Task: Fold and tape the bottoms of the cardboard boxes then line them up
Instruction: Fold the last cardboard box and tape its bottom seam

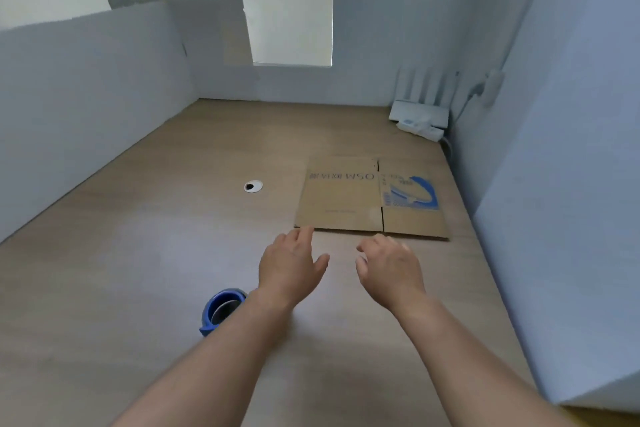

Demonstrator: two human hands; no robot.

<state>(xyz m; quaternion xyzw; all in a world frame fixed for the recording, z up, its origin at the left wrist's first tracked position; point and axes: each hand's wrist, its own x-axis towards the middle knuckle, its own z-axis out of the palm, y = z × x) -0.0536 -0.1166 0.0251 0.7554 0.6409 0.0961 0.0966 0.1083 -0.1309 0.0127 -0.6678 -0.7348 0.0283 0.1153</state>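
Just beyond the left hand (291,267) and right hand (389,270), a flattened cardboard box (372,198).
Both empty, fingers relaxed; blue tape roll (221,310) beside the left wrist.

cardboard box (372,198), flattened: one. no second box in sight.
blue tape roll (221,310): one.
round cable hole (253,186) in the desk top: one.
hands: two, left hand (289,265) and right hand (389,270).
white devices (419,118) in the far right corner: looks like two, stacked, count unsure.
upright white slats (427,85) behind them: several, too blurred to count.
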